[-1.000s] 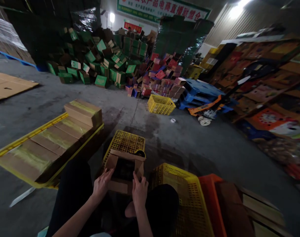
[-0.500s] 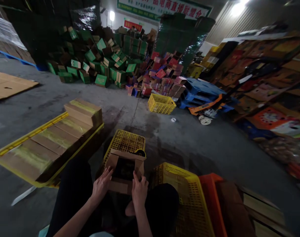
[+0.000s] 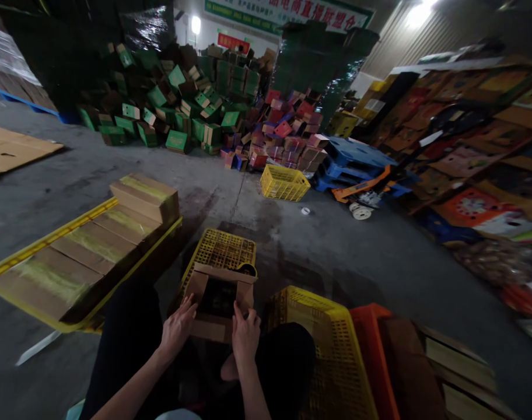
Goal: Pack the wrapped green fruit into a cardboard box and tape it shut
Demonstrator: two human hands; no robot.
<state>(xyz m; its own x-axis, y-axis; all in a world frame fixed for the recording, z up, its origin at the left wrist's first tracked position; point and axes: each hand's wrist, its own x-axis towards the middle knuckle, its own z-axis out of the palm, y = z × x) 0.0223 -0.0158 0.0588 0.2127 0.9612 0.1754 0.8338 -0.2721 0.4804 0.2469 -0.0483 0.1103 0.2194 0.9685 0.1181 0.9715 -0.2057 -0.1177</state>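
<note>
A small open cardboard box [image 3: 222,279] rests on an upturned yellow crate [image 3: 224,248] in front of my knees. My left hand [image 3: 177,328] lies against the box's left flap, fingers spread and reaching toward the dark inside. My right hand [image 3: 245,336] is curled on the near right flap, gripping its edge. What lies inside the box is too dark to make out.
A yellow tray of taped cartons [image 3: 80,248] lies to the left. A yellow crate [image 3: 322,344] and an orange crate [image 3: 375,356] stand at the right. Farther off are another yellow crate [image 3: 284,182], piles of green and red boxes [image 3: 196,111], blue pallets [image 3: 357,157] and a pallet jack [image 3: 371,189].
Both hands have shifted slightly on the box flaps; the left fingers have edged further in. The view has tilted a little.
</note>
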